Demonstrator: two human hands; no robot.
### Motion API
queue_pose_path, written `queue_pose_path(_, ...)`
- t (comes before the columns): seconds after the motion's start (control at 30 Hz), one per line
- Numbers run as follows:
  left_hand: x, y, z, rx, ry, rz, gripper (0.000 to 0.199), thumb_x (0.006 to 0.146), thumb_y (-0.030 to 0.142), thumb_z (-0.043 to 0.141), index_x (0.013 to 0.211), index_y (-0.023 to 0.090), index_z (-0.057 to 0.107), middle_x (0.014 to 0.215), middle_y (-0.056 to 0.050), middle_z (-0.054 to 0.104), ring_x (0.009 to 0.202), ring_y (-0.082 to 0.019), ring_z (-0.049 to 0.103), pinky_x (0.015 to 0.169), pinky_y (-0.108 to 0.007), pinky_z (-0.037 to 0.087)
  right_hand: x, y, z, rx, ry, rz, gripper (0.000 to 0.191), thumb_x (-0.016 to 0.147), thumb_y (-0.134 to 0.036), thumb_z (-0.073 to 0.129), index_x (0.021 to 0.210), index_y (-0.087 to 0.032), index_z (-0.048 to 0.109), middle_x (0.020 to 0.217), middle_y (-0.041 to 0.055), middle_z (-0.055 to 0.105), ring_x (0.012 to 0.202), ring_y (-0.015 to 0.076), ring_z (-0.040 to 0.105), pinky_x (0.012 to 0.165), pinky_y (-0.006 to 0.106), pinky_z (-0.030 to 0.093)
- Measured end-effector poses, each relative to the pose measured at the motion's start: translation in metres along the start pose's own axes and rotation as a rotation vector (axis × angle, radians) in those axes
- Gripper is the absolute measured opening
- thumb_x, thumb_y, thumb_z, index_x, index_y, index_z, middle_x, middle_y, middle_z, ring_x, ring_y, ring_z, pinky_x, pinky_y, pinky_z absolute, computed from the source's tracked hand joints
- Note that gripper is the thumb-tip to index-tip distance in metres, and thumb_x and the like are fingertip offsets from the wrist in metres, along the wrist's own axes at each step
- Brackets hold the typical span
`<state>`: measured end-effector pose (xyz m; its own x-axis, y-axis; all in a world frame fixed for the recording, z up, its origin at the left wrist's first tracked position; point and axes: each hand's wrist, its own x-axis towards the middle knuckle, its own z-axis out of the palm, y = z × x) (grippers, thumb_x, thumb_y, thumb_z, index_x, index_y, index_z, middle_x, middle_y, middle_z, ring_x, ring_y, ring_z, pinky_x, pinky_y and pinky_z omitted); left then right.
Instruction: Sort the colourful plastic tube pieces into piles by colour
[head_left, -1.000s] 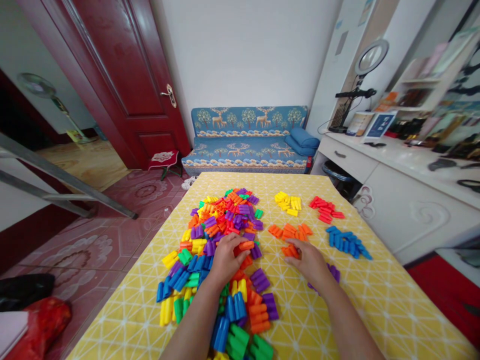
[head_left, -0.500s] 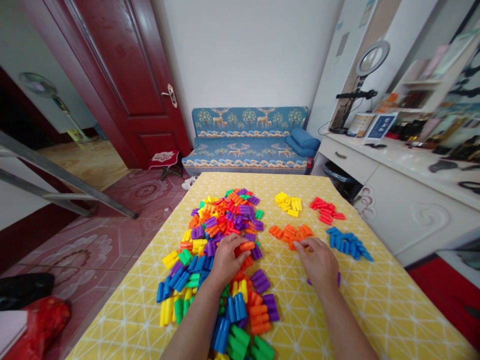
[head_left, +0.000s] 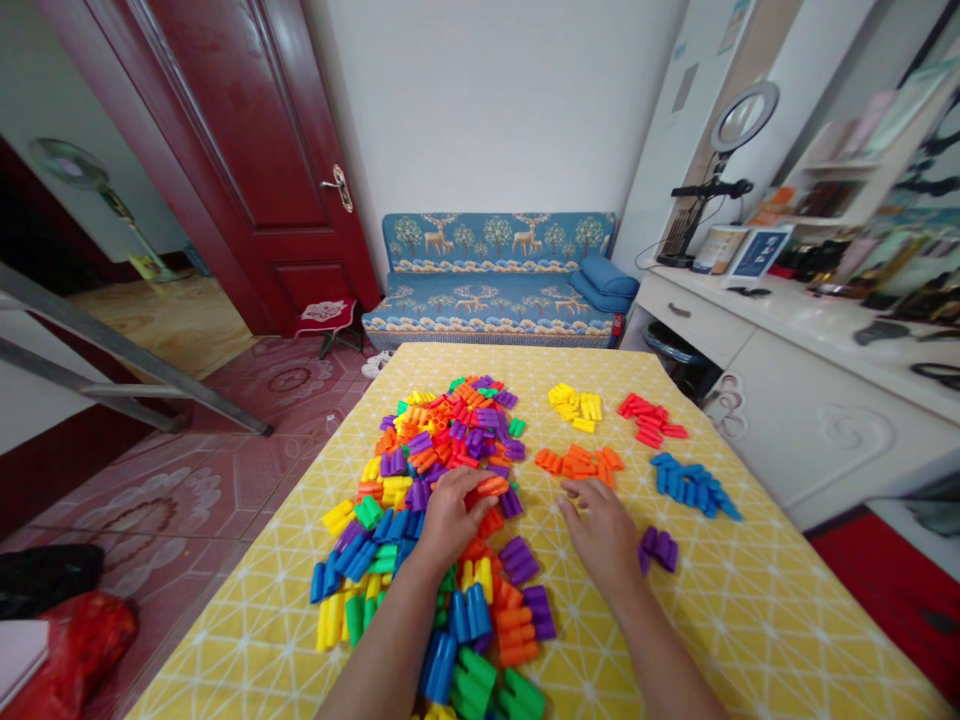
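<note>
My left hand (head_left: 456,515) is at the right edge of a big mixed pile of plastic building blocks (head_left: 442,430), its fingers closed on an orange block (head_left: 493,486). My right hand (head_left: 600,525) is over the cloth just below a group of orange blocks (head_left: 579,462), thumb and fingers apart and nothing seen between them. Purple blocks (head_left: 658,548) lie right of that wrist. Farther off are separate groups of yellow blocks (head_left: 576,405), red blocks (head_left: 649,420) and blue blocks (head_left: 691,484).
A yellow patterned cloth (head_left: 600,660) covers the table. Beyond it stands a blue sofa (head_left: 495,290) with a folded blue cushion. A white dresser (head_left: 825,360) with a ring lamp (head_left: 744,115) is on the right. At left are a metal ladder (head_left: 135,350) and a red stool (head_left: 326,316).
My right hand has moved left, away from the orange group and toward my left hand, uncovering the purple blocks. The left hand keeps its orange block in nearly the same spot.
</note>
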<state>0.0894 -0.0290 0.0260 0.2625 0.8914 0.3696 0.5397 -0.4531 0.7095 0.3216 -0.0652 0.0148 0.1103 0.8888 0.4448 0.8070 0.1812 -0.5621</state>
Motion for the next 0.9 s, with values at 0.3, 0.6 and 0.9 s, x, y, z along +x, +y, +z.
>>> queue_pose_path(0.3,-0.003,0.005,-0.001,-0.114,-0.032,0.069,0.019,0.085,0.023,0.064,0.102,0.023,0.073,0.096,-0.006,0.074,0.090,-0.020,0.066,0.084,-0.032,0.048,-0.019,-0.053,0.043,0.413,-0.173,-0.084,0.051,0.084,-0.020,0.053,0.134,-0.022,0.050,0.133,0.0088,0.057,0.123,0.0229,0.053,0.102,0.041,0.046)
queue_pose_path(0.6,-0.003,0.007,-0.003,-0.036,-0.038,0.058,0.019,0.090,0.029,0.058,0.095,0.023,0.075,0.089,-0.004,0.074,0.086,-0.019,0.064,0.082,-0.032,0.046,-0.001,-0.032,0.028,0.470,-0.002,0.188,0.040,0.083,-0.041,0.059,0.116,-0.018,0.060,0.097,0.0076,0.070,0.080,0.0192,0.067,0.072,0.031,0.054)
queue_pose_path(0.9,-0.002,0.003,0.000,-0.024,-0.011,0.047,0.016,0.087,0.022,0.060,0.092,0.022,0.075,0.086,-0.004,0.074,0.085,-0.019,0.065,0.082,-0.032,0.045,0.080,0.035,-0.013,-0.059,0.071,0.309,0.032,0.083,-0.037,0.055,0.108,-0.019,0.062,0.088,0.0057,0.073,0.079,0.0199,0.068,0.067,0.029,0.046)
